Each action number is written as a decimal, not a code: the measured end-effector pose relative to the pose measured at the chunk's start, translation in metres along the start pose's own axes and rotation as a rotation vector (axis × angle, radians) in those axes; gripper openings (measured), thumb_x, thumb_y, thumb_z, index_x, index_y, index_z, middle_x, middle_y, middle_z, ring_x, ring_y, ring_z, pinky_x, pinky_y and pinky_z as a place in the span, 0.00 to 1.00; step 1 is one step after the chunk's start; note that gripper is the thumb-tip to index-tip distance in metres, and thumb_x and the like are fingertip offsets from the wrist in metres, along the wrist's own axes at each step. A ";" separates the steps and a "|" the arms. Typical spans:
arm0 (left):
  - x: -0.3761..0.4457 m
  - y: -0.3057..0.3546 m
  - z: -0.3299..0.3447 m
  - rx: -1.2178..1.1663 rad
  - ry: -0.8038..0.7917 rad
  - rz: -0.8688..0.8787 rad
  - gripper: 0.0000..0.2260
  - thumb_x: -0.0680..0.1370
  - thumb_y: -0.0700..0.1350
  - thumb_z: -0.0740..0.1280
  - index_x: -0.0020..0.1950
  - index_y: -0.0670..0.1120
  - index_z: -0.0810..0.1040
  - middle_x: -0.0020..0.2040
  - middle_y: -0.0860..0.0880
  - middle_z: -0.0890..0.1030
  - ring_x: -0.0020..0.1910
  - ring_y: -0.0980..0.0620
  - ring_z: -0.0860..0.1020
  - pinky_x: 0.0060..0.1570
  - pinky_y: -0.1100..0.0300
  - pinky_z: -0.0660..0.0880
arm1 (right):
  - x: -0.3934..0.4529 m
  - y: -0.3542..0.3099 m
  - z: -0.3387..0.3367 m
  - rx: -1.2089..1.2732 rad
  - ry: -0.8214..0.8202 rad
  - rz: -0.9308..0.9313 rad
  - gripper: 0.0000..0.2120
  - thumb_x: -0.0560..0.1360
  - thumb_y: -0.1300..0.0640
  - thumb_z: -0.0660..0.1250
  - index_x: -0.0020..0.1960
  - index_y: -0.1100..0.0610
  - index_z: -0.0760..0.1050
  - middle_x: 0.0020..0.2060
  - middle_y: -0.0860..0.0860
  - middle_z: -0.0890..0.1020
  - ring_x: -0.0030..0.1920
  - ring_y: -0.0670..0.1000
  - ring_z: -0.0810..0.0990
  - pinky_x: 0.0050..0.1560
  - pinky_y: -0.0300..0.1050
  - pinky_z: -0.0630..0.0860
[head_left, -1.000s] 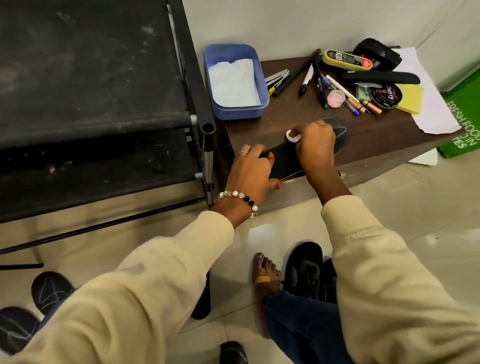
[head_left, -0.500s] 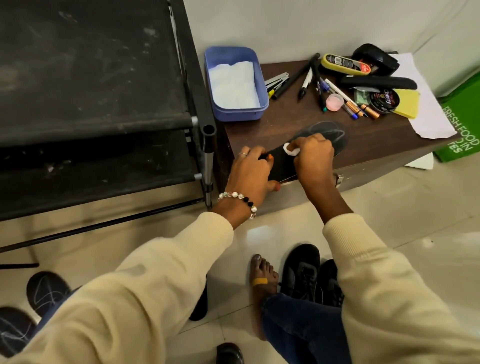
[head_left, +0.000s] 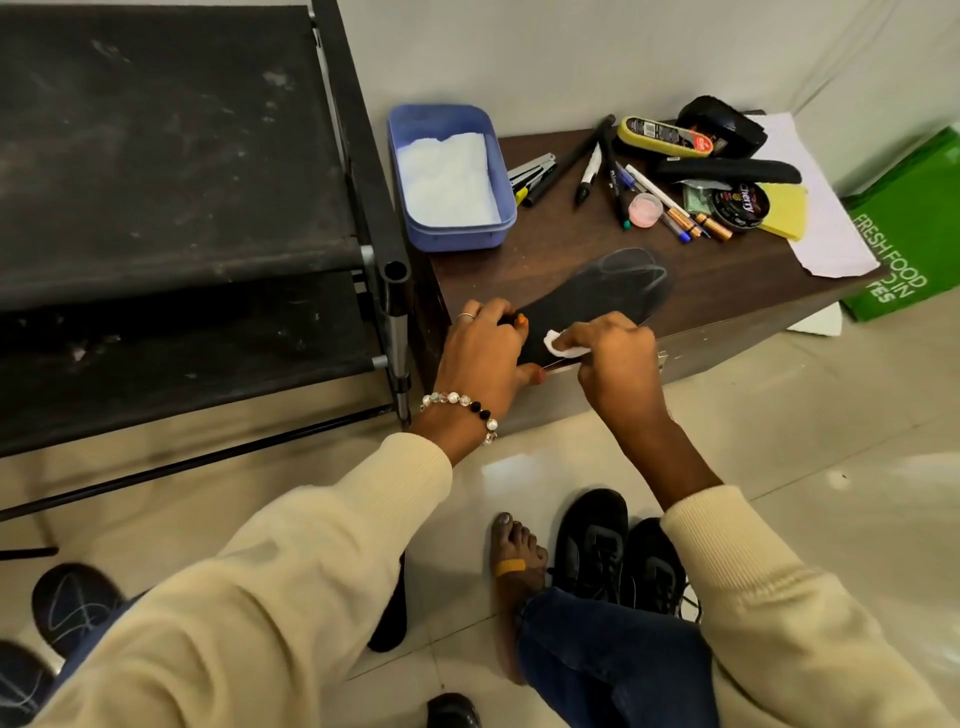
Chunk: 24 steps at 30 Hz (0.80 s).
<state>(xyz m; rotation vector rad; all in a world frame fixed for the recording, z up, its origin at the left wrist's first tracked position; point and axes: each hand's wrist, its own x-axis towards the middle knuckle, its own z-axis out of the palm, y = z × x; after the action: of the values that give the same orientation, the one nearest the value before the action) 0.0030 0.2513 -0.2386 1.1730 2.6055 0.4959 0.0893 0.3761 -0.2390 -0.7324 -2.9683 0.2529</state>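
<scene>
A black shoe insole (head_left: 597, 291) lies flat on the dark wooden table (head_left: 727, 291), its heel end at the table's front edge. My left hand (head_left: 483, 353) grips that heel end, fingers curled over it. My right hand (head_left: 618, 353) pinches a small white pad (head_left: 558, 345) and presses it on the insole near the heel. A blue tub (head_left: 447, 228) holding white wipes stands at the table's back left.
Pens, markers, a round shoe polish tin (head_left: 740, 205), a yellow sponge (head_left: 784, 210), brushes and paper crowd the table's back right. A black rack (head_left: 171, 208) stands to the left. Black shoes (head_left: 613, 556) and a bare foot (head_left: 519, 561) are on the tiled floor. A green bag (head_left: 904, 244) leans right.
My right hand has slid the white pad along the insole from its middle toward the heel, nearer the table's front edge. My left hand stays on the heel end.
</scene>
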 end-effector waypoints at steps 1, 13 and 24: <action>0.001 0.000 0.000 0.004 -0.002 0.003 0.26 0.76 0.56 0.68 0.69 0.45 0.73 0.67 0.48 0.68 0.66 0.47 0.64 0.65 0.58 0.65 | 0.002 0.002 -0.002 -0.012 -0.008 0.003 0.15 0.74 0.66 0.66 0.59 0.56 0.80 0.54 0.59 0.80 0.52 0.57 0.78 0.53 0.48 0.73; 0.000 0.001 -0.001 -0.003 0.010 0.001 0.25 0.76 0.55 0.68 0.68 0.44 0.74 0.67 0.48 0.69 0.66 0.47 0.63 0.65 0.59 0.64 | 0.016 0.020 -0.015 -0.050 -0.016 0.298 0.15 0.76 0.63 0.66 0.63 0.60 0.76 0.60 0.60 0.75 0.58 0.58 0.75 0.60 0.47 0.71; -0.001 0.000 -0.001 0.023 0.012 0.019 0.25 0.76 0.56 0.68 0.69 0.44 0.73 0.67 0.48 0.69 0.65 0.46 0.64 0.65 0.58 0.64 | 0.029 0.038 -0.014 -0.003 0.058 0.244 0.17 0.75 0.66 0.65 0.63 0.58 0.76 0.61 0.59 0.75 0.60 0.58 0.74 0.61 0.48 0.70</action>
<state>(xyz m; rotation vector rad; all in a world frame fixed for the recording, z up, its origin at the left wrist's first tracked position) 0.0030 0.2503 -0.2373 1.2067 2.6192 0.4799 0.0828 0.4243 -0.2312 -1.0835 -2.8233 0.2369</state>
